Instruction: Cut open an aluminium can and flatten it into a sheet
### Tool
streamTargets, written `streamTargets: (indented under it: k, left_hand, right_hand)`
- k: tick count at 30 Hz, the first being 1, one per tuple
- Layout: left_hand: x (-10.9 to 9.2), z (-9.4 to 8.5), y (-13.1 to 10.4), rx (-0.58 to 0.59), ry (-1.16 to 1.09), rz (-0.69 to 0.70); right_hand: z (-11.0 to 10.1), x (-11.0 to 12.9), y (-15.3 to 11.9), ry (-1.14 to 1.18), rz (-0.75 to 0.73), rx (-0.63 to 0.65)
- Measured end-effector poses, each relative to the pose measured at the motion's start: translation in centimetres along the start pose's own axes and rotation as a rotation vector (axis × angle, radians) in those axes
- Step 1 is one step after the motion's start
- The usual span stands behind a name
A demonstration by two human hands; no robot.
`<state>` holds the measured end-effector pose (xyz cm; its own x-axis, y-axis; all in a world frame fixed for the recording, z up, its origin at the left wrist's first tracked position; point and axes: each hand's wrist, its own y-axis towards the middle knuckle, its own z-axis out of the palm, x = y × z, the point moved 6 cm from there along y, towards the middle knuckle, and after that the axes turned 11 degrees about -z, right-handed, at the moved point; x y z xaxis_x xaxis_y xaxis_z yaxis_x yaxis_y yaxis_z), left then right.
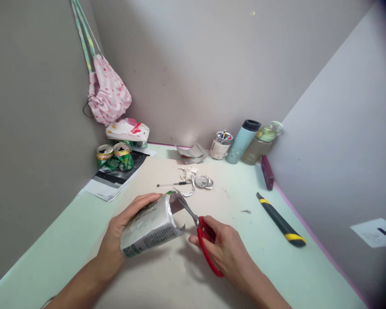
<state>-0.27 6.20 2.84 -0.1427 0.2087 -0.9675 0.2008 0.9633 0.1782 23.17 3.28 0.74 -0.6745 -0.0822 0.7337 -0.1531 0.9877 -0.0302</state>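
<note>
My left hand [120,227] is wrapped round a silver aluminium can [151,229] with dark and green print. The can lies tilted on its side in the air, its cut, jagged open end facing right. My right hand [225,244] grips red-handled scissors [209,253]. Their metal blades reach to the can's upper rim, slightly parted, with the tips at the cut edge. A curled strip of metal [189,192] lies just beyond the can, near cut-off can lids [203,182] and a black pen [173,184].
A utility knife [280,219] and a small metal scrap [246,211] lie on the right. Crushed green cans [116,158] stand on papers [111,184] at the left. A pen tin [221,146], a blue flask [242,142] and a green bottle [260,145] line the back.
</note>
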Motion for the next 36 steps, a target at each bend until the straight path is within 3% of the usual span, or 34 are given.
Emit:
streamTargets:
  k: [7, 14, 19, 26, 32, 36]
  left_hand:
    - [0.2, -0.3, 0.5, -0.008, -0.051, -0.106]
    - [2.2, -1.3, 0.9, -0.032, -0.220, -0.289]
    - [2.9, -1.3, 0.9, 0.010, -0.318, -0.299]
    - [3.7, -1.6, 1.0, 0.006, -0.322, -0.301]
    - [2.5, -1.0, 1.0, -0.001, -0.245, -0.286]
    - [1.8, -0.6, 1.0, 0.014, -0.237, -0.298]
  right_hand:
    - [-0.2, -0.1, -0.1, 0.000, -0.021, 0.016]
    - [0.3, -0.2, -0.1, 0.076, -0.053, 0.053]
    - [0.5, -0.5, 0.0, 0.093, -0.053, 0.083]
    - [0.0, 0.4, 0.1, -0.081, -0.100, 0.045]
    - [0.0, 0.0, 0.1, -0.152, -0.092, 0.010]
    - [0.7, -0.5, 0.0, -0.004, -0.072, 0.112]
